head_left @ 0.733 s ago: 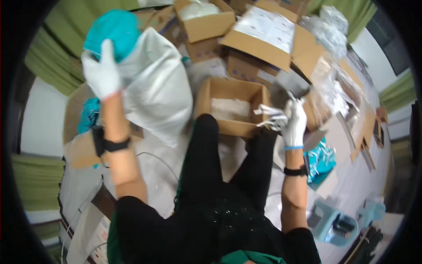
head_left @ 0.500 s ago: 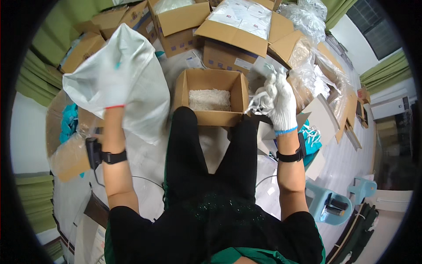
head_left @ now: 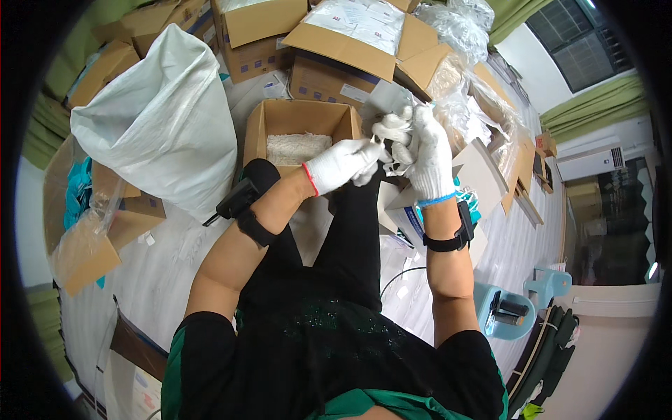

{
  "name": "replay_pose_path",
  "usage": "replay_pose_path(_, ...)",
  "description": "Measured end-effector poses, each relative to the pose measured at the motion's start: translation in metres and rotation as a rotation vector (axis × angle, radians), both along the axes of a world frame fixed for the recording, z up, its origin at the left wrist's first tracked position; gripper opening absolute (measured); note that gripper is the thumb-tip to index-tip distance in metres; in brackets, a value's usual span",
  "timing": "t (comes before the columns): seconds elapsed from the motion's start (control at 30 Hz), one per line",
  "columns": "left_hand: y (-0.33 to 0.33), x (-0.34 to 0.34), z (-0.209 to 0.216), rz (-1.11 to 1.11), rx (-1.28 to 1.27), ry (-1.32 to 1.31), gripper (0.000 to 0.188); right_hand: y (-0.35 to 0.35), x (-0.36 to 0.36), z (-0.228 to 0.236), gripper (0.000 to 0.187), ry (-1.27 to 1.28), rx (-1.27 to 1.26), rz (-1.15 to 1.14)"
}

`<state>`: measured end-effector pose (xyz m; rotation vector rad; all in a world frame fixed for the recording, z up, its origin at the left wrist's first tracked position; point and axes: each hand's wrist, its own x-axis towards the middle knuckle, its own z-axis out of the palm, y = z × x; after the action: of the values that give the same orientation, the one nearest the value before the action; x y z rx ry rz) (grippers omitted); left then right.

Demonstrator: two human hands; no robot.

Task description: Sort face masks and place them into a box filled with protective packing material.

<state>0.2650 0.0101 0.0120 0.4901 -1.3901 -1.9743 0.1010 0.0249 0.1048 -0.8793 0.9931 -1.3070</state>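
Both my hands wear white knitted gloves. My right hand (head_left: 432, 155), with a blue cuff, is raised at the right of the small box and closed on a bundle of white soft straps (head_left: 393, 131). From the left, my left hand (head_left: 343, 166), with a red cuff, meets the bundle; its fingers are pinched together at the bundle's left edge, a little smeared. Just beyond my knees stands an open cardboard box (head_left: 308, 110) with a mass of whitish strands (head_left: 294, 148) inside. A large white woven sack (head_left: 168, 133) stands left of that box.
Big open cartons (head_left: 343, 52) line the far side, one holding white packets (head_left: 357, 24). On the right are clear plastic film (head_left: 458, 84), a light cardboard box (head_left: 483, 175) with teal cloth and a pale blue stool (head_left: 507, 311). A carton with teal items (head_left: 78, 192) stands at left.
My left hand has left the front of the sack and come right to the strap bundle. The bundle stays in my right hand. The whole view has shifted slightly.
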Motion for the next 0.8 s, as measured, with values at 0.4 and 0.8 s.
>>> replay_pose_path(0.4, 0.076, 0.041, 0.033, -0.182, -0.67, -0.498, 0.019, 0.067, -0.016, -0.007, 0.018, 1.32, -0.922, 0.59)
replay_pose_path(0.8, 0.119, 0.092, 0.108, -0.522, -0.504, -0.3, 0.017, 0.123, -0.048, 0.067, 0.022, 1.088, -0.858, 0.991)
